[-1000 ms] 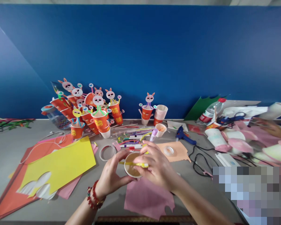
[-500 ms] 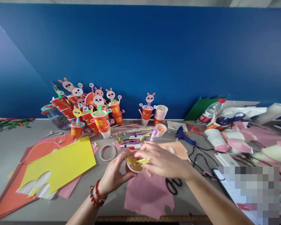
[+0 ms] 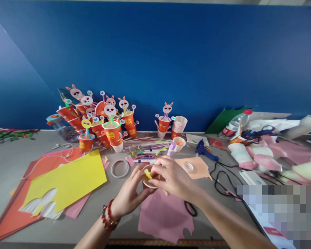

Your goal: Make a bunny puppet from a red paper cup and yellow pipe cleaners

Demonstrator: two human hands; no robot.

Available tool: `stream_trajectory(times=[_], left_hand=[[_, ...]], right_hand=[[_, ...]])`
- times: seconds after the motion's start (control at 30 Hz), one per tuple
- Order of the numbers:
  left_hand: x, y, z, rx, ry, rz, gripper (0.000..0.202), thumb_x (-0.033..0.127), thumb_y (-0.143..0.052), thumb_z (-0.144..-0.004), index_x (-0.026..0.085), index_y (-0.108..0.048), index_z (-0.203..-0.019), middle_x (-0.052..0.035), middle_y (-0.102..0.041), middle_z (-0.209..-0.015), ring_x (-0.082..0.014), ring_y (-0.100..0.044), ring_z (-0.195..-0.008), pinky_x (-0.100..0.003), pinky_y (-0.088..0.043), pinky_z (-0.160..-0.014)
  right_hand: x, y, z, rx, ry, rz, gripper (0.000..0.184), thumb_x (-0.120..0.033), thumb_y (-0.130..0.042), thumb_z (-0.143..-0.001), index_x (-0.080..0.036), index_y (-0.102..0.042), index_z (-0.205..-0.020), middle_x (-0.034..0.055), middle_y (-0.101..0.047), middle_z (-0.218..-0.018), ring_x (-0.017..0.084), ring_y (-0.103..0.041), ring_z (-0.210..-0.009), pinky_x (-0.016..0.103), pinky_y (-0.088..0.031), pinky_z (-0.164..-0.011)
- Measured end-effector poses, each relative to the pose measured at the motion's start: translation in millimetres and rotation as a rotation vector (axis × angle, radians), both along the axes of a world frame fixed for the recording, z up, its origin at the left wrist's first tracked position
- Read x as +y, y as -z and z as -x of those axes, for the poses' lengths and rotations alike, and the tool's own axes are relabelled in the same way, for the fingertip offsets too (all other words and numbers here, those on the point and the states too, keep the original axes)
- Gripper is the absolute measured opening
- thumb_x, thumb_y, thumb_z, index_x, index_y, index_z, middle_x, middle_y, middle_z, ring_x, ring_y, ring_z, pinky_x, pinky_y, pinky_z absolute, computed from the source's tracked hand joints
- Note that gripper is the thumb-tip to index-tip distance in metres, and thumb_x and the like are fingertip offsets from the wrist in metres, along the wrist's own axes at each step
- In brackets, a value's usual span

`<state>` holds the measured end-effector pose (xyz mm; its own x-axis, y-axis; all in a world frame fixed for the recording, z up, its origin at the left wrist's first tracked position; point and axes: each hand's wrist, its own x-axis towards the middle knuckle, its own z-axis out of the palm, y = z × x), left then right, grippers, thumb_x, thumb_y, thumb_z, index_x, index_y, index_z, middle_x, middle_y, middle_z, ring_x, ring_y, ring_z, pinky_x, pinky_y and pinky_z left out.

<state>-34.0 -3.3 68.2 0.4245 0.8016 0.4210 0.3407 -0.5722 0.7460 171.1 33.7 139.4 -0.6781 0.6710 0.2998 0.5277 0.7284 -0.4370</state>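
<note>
Over the middle of the grey table my left hand (image 3: pixel 129 193), a red bead bracelet on its wrist, curls round the side of a small paper cup (image 3: pixel 148 181) whose open mouth faces me. My right hand (image 3: pixel 171 178) covers the cup's right side, with fingers pinched on a yellow pipe cleaner (image 3: pixel 147 173) that bends into the cup's mouth. A pink paper sheet (image 3: pixel 166 216) lies under both hands.
Yellow paper (image 3: pixel 67 180) on orange sheets lies at left. Orange bunny cups (image 3: pixel 106 119) cluster at the back, near a stack of cups (image 3: pixel 178 125). A tape ring (image 3: pixel 119 168), markers, a blue glue gun (image 3: pixel 203 150), black scissors (image 3: pixel 190 208) and cables surround my hands.
The yellow pipe cleaner lay straight across the cup's rim; now it is bent and pushed into the mouth. The cup has tipped away and both hands have closed round it.
</note>
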Motion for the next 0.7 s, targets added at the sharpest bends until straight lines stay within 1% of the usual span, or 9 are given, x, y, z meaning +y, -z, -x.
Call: stream_trajectory(times=[0.1, 0.17, 0.27, 0.37, 0.43, 0.5, 0.57, 0.63, 0.7], left_hand=[[0.2, -4.3, -2.7, -0.012, 0.003, 0.022, 0.045, 0.024, -0.062, -0.094, 0.028, -0.047, -0.136, -0.0119, -0.05, -0.141, -0.0273, -0.048, -0.133, -0.045, -0.043, -0.11], [0.5, -6.2, -3.5, -0.026, -0.001, 0.026, 0.036, 0.025, -0.063, -0.094, 0.026, -0.052, -0.128, -0.0117, -0.052, -0.137, -0.027, -0.049, -0.131, -0.045, -0.043, -0.11], [0.8, -7.0, -3.8, -0.046, 0.008, 0.043, 0.02, 0.025, -0.063, -0.094, 0.024, -0.059, -0.113, -0.0111, -0.055, -0.132, -0.0264, -0.052, -0.126, -0.045, -0.044, -0.108], [1.3, -4.6, -3.6, -0.057, 0.004, 0.066, 0.012, 0.026, -0.063, -0.094, 0.023, -0.061, -0.105, -0.0105, -0.058, -0.127, -0.0257, -0.055, -0.122, -0.043, -0.047, -0.104], [1.9, -1.6, -3.3, -0.058, -0.01, 0.069, 0.01, 0.027, -0.062, -0.094, 0.022, -0.062, -0.103, -0.0107, -0.059, -0.124, -0.0262, -0.055, -0.121, -0.043, -0.048, -0.103], [2.6, 1.3, -3.3, -0.069, -0.035, 0.061, 0.006, 0.025, -0.061, -0.094, 0.022, -0.061, -0.099, -0.0109, -0.06, -0.124, -0.0261, -0.055, -0.123, -0.042, -0.048, -0.102], [3.4, 3.2, -3.6, -0.088, -0.065, 0.049, 0.004, 0.023, -0.061, -0.094, 0.021, -0.059, -0.095, -0.0109, -0.059, -0.125, -0.0253, -0.055, -0.122, -0.04, -0.048, -0.102], [4.2, 4.4, -4.3, -0.105, -0.086, 0.045, 0.004, 0.022, -0.062, -0.093, 0.021, -0.058, -0.095, -0.0109, -0.058, -0.127, -0.0246, -0.056, -0.121, -0.039, -0.048, -0.101], [5.2, 5.4, -5.1, -0.117, -0.088, 0.053, 0.004, 0.022, -0.062, -0.093, 0.021, -0.059, -0.097, -0.0109, -0.059, -0.126, -0.0246, -0.056, -0.12, -0.039, -0.048, -0.101]], right_hand=[[0.1, 1.7, 0.0, 0.025, -0.014, -0.066, 0.016, -0.029, -0.073, -0.09, -0.018, -0.067, -0.08, 0.0044, -0.062, -0.088, 0.02, -0.055, -0.084, 0.033, -0.04, -0.077], [0.9, -0.5, -0.5, 0.024, -0.024, -0.057, 0.018, -0.031, -0.073, -0.09, -0.018, -0.067, -0.079, 0.0034, -0.061, -0.083, 0.02, -0.056, -0.082, 0.032, -0.04, -0.077], [4.4, -7.5, -4.0, -0.009, -0.078, 0.059, 0.017, -0.031, -0.072, -0.091, -0.019, -0.069, -0.08, 0.0019, -0.061, -0.08, 0.019, -0.058, -0.083, 0.031, -0.041, -0.076], [9.1, -16.0, -10.0, -0.043, -0.168, 0.233, 0.009, -0.03, -0.07, -0.092, -0.021, -0.07, -0.092, 0.0007, -0.063, -0.083, 0.017, -0.06, -0.084, 0.027, -0.045, -0.073], [10.5, -21.0, -13.4, -0.046, -0.209, 0.298, 0.008, -0.023, -0.068, -0.092, -0.023, -0.068, -0.1, -0.0005, -0.065, -0.086, 0.016, -0.061, -0.084, 0.026, -0.046, -0.072], [9.7, -24.6, -14.7, -0.044, -0.212, 0.271, 0.021, -0.011, -0.064, -0.089, -0.024, -0.065, -0.105, -0.0011, -0.068, -0.092, 0.016, -0.062, -0.086, 0.026, -0.047, -0.076], [7.3, -26.1, -13.9, -0.046, -0.175, 0.167, 0.03, -0.004, -0.061, -0.085, -0.023, -0.064, -0.108, 0.0001, -0.07, -0.098, 0.017, -0.063, -0.088, 0.029, -0.047, -0.081], [4.8, -25.3, -12.2, -0.048, -0.144, 0.054, 0.028, -0.003, -0.06, -0.086, -0.021, -0.064, -0.107, 0.0029, -0.071, -0.099, 0.018, -0.063, -0.088, 0.03, -0.046, -0.081], [3.8, -22.4, -10.9, -0.054, -0.154, -0.028, 0.019, -0.006, -0.059, -0.089, -0.019, -0.066, -0.101, 0.0047, -0.071, -0.093, 0.019, -0.064, -0.086, 0.029, -0.046, -0.076]])
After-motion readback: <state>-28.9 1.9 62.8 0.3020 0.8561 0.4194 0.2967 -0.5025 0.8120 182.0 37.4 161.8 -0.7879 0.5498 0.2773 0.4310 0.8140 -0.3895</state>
